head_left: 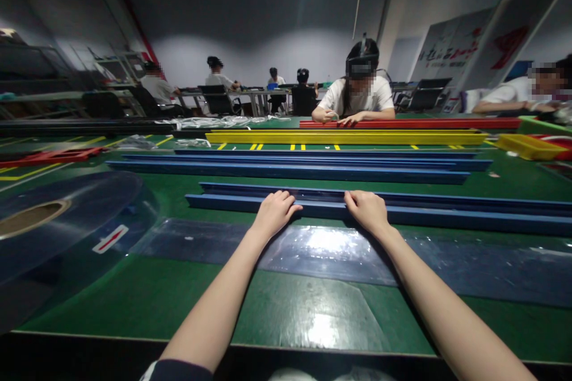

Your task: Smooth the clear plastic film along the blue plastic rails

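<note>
A long blue channel [424,212] lies across the green table [286,309]. My left hand [276,211] is closed over its near wall, left of the middle, with the thumb pointing right. Further right, my right hand [369,210] grips the same channel, fingers curled over the wall. A clear plastic strip [330,253] runs flat beneath my forearms, on the near side of the channel. It leads left to a large roll of clear film [102,202] with a red-and-white label.
Beyond lie more blue channels [290,169], a yellow channel [344,137] and a red channel [411,124]. A person [357,92] leans over the red one. Yellow and green trays [531,146] stand at the right, red parts [53,156] at the left.
</note>
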### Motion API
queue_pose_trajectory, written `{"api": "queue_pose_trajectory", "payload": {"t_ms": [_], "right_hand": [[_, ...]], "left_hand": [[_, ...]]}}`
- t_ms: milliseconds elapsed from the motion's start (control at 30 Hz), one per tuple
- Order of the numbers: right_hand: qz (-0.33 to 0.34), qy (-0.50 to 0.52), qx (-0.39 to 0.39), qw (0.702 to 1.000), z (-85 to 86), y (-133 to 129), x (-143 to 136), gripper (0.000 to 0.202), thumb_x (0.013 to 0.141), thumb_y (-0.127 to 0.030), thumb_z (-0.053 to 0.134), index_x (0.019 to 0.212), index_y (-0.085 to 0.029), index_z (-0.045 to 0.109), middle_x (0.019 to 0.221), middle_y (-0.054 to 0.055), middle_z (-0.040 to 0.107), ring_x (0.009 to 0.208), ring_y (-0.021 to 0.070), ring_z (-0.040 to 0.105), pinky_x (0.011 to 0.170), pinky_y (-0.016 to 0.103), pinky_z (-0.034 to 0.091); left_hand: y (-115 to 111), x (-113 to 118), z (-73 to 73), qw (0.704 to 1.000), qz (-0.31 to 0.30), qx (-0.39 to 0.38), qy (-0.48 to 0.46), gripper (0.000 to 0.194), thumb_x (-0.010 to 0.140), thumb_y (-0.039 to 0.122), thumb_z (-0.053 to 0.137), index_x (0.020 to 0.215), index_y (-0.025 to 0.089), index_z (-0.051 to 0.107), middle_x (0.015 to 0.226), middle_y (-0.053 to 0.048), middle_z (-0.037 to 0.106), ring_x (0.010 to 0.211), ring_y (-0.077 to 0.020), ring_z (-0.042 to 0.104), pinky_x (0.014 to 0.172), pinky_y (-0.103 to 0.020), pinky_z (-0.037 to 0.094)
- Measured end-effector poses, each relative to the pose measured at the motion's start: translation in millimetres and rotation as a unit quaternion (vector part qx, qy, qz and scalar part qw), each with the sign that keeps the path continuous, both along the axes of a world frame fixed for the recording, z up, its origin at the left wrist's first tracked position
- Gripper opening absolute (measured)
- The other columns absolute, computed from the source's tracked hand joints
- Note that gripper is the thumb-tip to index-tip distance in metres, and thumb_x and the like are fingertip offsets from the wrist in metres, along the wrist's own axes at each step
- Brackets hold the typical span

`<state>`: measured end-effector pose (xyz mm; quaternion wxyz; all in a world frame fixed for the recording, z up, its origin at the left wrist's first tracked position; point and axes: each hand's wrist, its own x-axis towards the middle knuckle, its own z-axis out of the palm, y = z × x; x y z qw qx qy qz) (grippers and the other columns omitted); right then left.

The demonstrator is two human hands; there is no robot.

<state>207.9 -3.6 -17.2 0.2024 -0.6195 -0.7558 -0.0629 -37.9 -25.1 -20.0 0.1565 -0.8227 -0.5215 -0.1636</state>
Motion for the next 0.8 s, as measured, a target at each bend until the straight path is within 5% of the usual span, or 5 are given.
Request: {"api": "queue_pose_trajectory", "payload": {"t_ms": [800], "right_hand": [[0.002,-0.001,-0.004,1.000,-0.7,-0.3,1.0,0.044,0.091,-0.037,0.031,0.071,-0.021,0.067,0.081,0.003,0.070,0.070,0.0142,0.059,0.054,0.025,0.024]], "left_hand": [[2.1,1.5,-0.8,1.000,0.012,-0.017,-0.012,0.031,0.089,0.042,0.045,0.077,0.017,0.059,0.084,-0.004,0.062,0.083,-0.0172,0.055,0.072,-0.027,0.038]]}}
